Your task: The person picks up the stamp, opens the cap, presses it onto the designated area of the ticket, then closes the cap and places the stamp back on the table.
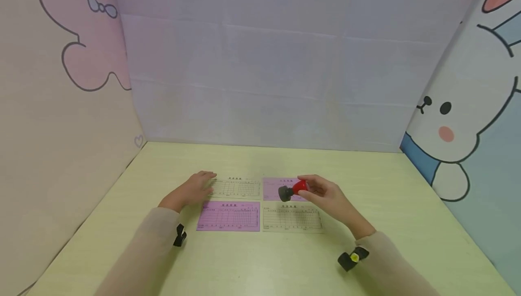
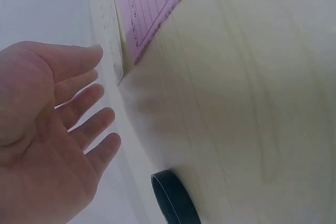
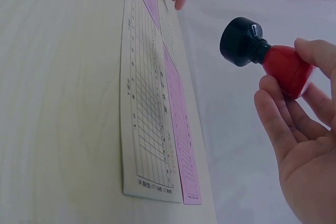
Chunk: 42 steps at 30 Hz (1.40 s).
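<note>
Pinching red-and-black stamp (image 3: 273,61) in right hand's (image 1: 329,197) fingers, tilted, aloft above paper slips (image 1: 293,220). Probably best to turn black end (image 3: 240,41) squarely downward. Holding left hand (image 1: 191,192) at far-left cream slip (image 1: 239,188), with fingers loosely parted; better to steady edge.

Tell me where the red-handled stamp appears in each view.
Head: the red-handled stamp, lower half, just right of centre, in the right hand.
Left wrist: not in it.
Right wrist: upper right, in the right hand.
Shared landmark: the left hand, in all three views.
</note>
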Motion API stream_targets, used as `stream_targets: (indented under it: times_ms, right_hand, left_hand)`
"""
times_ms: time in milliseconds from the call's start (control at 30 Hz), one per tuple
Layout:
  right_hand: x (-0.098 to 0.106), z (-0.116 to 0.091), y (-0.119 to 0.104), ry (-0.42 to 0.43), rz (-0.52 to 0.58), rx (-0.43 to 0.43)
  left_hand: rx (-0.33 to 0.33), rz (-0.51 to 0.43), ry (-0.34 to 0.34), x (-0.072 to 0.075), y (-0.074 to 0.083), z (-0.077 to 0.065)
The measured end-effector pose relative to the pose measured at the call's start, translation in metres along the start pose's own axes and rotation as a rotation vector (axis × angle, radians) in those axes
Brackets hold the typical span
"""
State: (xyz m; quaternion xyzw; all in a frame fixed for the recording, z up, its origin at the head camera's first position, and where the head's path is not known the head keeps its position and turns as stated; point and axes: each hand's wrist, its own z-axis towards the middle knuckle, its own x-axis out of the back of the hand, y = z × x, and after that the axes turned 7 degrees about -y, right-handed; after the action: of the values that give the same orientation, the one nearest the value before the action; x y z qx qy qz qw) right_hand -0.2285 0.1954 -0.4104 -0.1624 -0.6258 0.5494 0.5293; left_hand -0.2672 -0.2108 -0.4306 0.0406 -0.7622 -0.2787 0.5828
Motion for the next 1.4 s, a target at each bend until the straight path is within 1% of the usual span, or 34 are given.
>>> stream_targets:
  times_ms: [67, 167, 433, 600, 833, 1100, 1200, 1400]
  right_hand:
    - [-0.001, 0.002, 0.000, 0.002, 0.001, 0.002]
    - [-0.005, 0.007, -0.001, 0.013, -0.010, 0.001]
    - [-0.020, 0.028, 0.000, 0.014, -0.025, 0.013]
    - [-0.029, 0.045, -0.002, 0.017, -0.047, 0.030]
    - [-0.038, 0.061, -0.009, 0.011, -0.057, 0.009]
    - [-0.042, 0.077, -0.020, 0.003, -0.094, 0.055]
    - [-0.045, 0.082, -0.021, -0.014, -0.097, 0.064]
    - [-0.052, 0.093, -0.020, -0.038, -0.157, 0.040]
  left_hand:
    - [0.020, 0.022, -0.018, -0.001, 0.001, 0.002]
    - [0.024, 0.045, -0.040, -0.001, 0.001, 0.005]
    - [0.019, -0.006, -0.108, -0.002, -0.006, 0.005]
    - [0.022, -0.022, -0.120, -0.001, -0.007, 0.004]
    - [0.012, -0.052, -0.148, 0.004, -0.008, 0.003]
    - [-0.002, -0.017, -0.172, 0.008, -0.006, 0.004]
    - [-0.003, -0.008, -0.180, 0.009, -0.006, 0.004]
    - [-0.019, 0.008, -0.184, 0.009, -0.009, 0.004]
